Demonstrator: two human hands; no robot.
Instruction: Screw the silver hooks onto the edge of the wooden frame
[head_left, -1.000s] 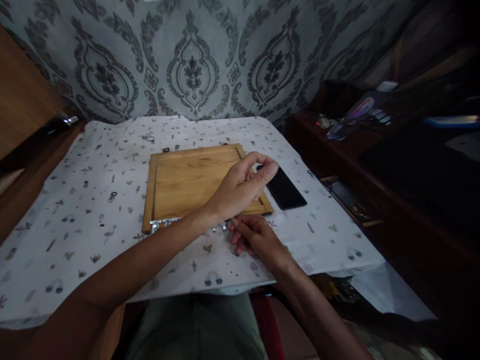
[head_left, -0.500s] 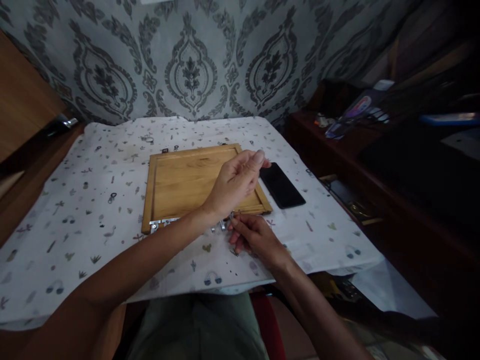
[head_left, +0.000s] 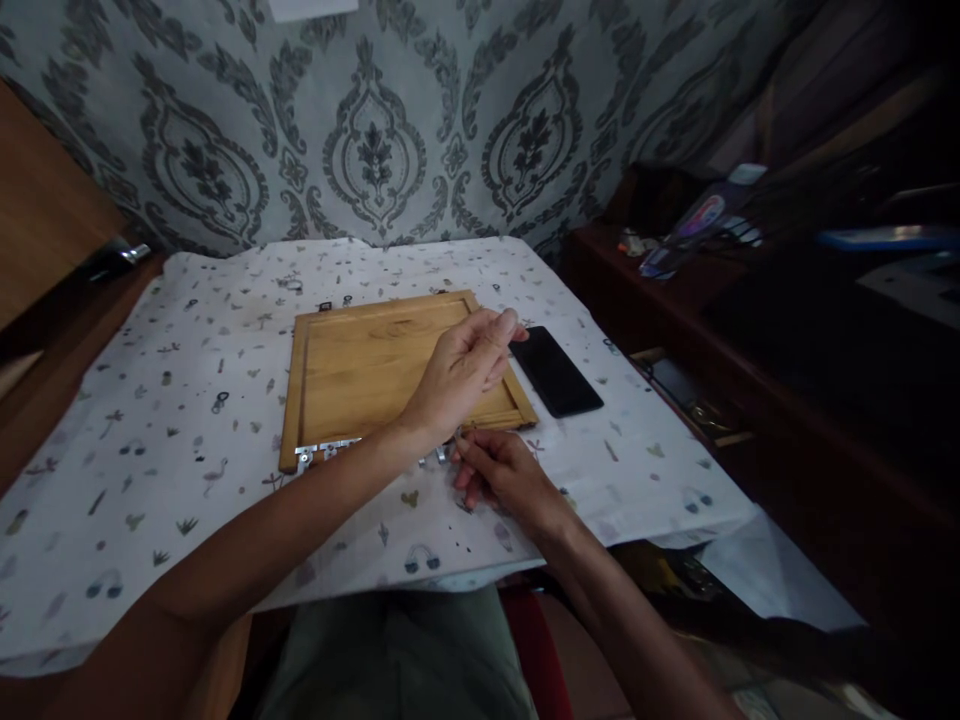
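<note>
A wooden panel (head_left: 360, 365) with a raised frame lies flat on the patterned cloth. Along its near edge sit several small silvery metal clips (head_left: 304, 456), partly covered by my left forearm. My left hand (head_left: 461, 375) is above the panel's right part, thumb pressed against curled fingers; whatever it holds, if anything, is hidden. Just below it, at the panel's near edge, my right hand (head_left: 502, 470) pinches with thumb and forefinger beside a metal clip (head_left: 441, 454). What lies between those fingertips is too small to make out.
A black phone (head_left: 559, 372) lies right of the panel on the white patterned cloth (head_left: 225, 400). Farther right, a purple bottle (head_left: 697, 225) leans on a dark red cabinet, which has an open drawer (head_left: 690, 400). Patterned wallpaper is behind the table; wooden furniture (head_left: 52, 200) stands left.
The whole view has shifted slightly, so things appear a little farther left. Both hands keep nearly the same pose over the panel's near right side.
</note>
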